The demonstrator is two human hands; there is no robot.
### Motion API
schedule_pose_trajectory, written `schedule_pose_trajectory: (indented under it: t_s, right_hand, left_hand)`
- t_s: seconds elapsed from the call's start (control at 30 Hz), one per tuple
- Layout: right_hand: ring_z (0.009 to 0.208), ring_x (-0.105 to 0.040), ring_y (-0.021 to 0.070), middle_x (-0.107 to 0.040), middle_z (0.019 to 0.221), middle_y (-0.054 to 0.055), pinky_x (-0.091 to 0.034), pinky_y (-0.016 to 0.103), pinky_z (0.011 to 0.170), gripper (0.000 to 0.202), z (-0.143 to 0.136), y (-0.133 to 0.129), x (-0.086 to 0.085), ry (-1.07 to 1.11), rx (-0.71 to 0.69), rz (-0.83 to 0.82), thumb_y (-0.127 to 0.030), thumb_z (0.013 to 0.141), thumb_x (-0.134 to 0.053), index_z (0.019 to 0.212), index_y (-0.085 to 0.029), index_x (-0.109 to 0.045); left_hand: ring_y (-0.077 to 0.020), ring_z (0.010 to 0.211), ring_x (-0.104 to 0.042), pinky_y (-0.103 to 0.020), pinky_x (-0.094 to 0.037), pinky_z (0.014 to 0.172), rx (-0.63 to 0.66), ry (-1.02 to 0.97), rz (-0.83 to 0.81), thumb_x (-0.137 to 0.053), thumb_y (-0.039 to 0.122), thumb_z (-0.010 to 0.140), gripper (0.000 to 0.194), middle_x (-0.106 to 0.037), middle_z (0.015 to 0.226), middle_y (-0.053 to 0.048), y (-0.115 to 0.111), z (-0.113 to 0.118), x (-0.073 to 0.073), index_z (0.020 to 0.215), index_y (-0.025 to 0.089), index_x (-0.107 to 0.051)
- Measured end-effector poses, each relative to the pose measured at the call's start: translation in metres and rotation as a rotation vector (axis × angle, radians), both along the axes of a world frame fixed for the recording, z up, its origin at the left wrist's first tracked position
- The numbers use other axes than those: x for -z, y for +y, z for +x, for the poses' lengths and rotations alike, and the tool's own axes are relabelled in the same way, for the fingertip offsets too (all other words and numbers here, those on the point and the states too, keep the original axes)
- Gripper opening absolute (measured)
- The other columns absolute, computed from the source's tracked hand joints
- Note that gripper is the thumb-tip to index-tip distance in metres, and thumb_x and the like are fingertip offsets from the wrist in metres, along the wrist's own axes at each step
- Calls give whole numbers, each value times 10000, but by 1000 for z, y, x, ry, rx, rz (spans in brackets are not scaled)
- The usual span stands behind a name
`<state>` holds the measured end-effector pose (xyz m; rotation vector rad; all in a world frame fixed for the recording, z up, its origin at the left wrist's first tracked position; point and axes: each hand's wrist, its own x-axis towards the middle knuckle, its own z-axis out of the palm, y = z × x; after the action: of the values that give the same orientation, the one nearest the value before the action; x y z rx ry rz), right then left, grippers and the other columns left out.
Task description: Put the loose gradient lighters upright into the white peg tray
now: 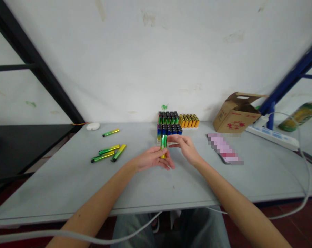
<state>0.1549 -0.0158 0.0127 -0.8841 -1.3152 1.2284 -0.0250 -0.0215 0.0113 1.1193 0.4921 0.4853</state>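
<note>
the left hand [152, 159] is pinching a green-and-yellow stick [163, 146] between thumb and fingers, its green end pointing away from the person, the other fingers spreading loosely underneath. the right hand [186, 147] is hovering close by, fingers bent and parted, apparently gripping nothing; whether a fingertip is touching the stick's upper edge, i can't tell from here.

just beyond the hands, blue sticks [169, 130] are standing in tight rows, with green sticks [168, 117] standing behind them and yellow sticks [189, 121] just to the right. that is looking like the risky spot: if a knuckle or the held stick were catching the nearest row, several could be toppling. the pinch is seeming light, so a nudge from the right hand could be sending the slick stick onto the counter [145, 193].

left of the hands, four loose sticks [118, 153] are lying flat; a sweeping forearm could be rolling them away. to the right, a phone [224, 148] is lying within an elbow's knock, and a cardboard box [234, 115] is standing beyond it.
</note>
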Motion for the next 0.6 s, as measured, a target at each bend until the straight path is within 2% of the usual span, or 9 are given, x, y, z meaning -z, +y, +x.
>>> schedule_pose_trajectory:
  t_s: [0.13,0.27,0.4,0.53,0.6]
  right_hand:
    - [1015,-638,206,-674,1147,82,-487,383,901,432,9,2,-13,305,-178,-154,-535,872,-443,1105,-211,-610]
    - [1090,-611,204,-629,1224,139,-430,385,992,579,13,2,-19,511,-289,-267,-556,943,-194,1139,-159,-566]
    - [1039,-637,215,-642,1196,159,-441,391,966,631,13,2,-17,531,-309,-326,-553,949,-122,1147,-140,-555]
    - [968,-662,206,-669,1143,153,-472,373,894,610,13,4,-15,484,-287,-357,-525,960,-122,1160,-139,-550]
    - [955,-666,200,-678,1125,150,-475,369,884,618,13,4,-14,466,-290,-366,-531,960,-111,1165,-145,-548]
  left_hand:
    - [-236,866,-691,-344,-511,794,-93,-45,25,-636,378,827,295,-719,955,-164,5,-7,-8,890,90,-649]
    - [-212,842,-692,-315,-517,764,-217,-86,37,-660,308,816,266,-720,960,-145,8,-9,-9,973,93,-652]
    - [-200,718,-698,-323,-529,707,-319,-63,51,-656,253,814,236,-731,799,-99,11,-8,-7,1004,130,-593]
    - [-208,644,-693,-317,-534,639,-486,-49,26,-580,193,840,69,-719,715,-100,13,-8,-11,867,135,-556]
    - [-215,650,-696,-328,-538,636,-566,-67,-22,-515,183,866,67,-721,733,-110,15,-9,-14,820,140,-539]
